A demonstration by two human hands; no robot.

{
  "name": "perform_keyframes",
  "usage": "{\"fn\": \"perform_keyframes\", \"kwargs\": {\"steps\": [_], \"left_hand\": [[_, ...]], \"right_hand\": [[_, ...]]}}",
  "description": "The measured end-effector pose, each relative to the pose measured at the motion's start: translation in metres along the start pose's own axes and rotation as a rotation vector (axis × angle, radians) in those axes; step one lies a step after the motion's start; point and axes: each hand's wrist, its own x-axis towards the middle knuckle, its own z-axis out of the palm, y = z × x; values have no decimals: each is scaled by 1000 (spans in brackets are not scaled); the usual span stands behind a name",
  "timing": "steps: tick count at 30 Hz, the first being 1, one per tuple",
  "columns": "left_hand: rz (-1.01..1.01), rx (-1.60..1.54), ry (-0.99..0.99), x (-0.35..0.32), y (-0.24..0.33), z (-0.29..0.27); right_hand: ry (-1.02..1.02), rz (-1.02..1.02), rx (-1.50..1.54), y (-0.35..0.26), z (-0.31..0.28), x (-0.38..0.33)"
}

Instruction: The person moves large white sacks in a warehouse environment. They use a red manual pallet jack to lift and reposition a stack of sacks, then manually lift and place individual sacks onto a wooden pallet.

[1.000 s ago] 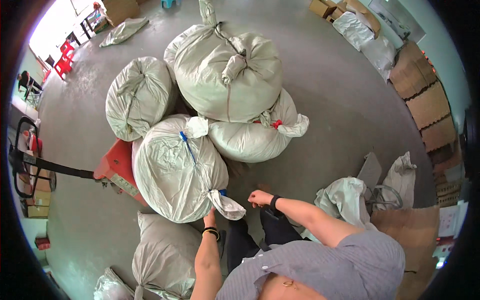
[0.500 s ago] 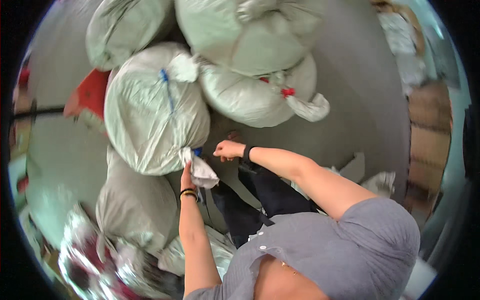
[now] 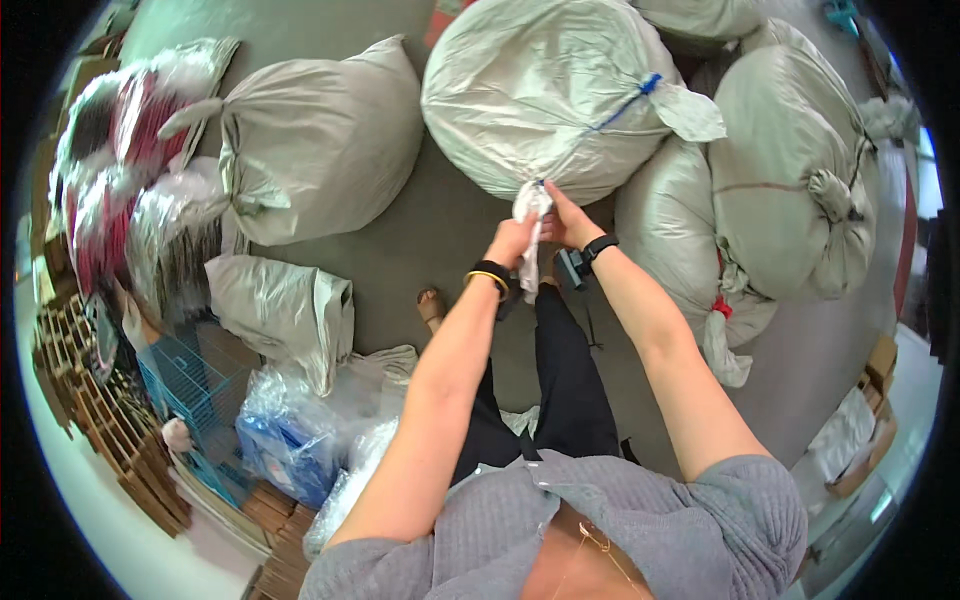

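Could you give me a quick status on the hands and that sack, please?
Left hand and right hand both grip the tied neck of the big white sack. Sack on floor among other sacks. Nothing between hands and sack.

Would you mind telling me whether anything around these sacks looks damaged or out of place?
Nothing looks torn or spilled. Both hands, left hand and right hand, grip the tied neck of the big white sack; the grey sack lies closed.

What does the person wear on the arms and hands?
Both forearms are bare, and short grey knitted sleeves end above the elbows. The left hand has a black band and a thin yellow bangle at its wrist. The right hand has a black wristband.
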Motion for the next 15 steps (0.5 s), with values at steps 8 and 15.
{"fn": "perform_keyframes", "kwargs": {"steps": [8, 15], "left_hand": [[428, 80, -48, -1, -44, -2], [734, 475, -75, -33, -39, 1]], "right_hand": [[-109, -56, 544, 19, 26, 28], [135, -287, 385, 31, 31, -5]]}}
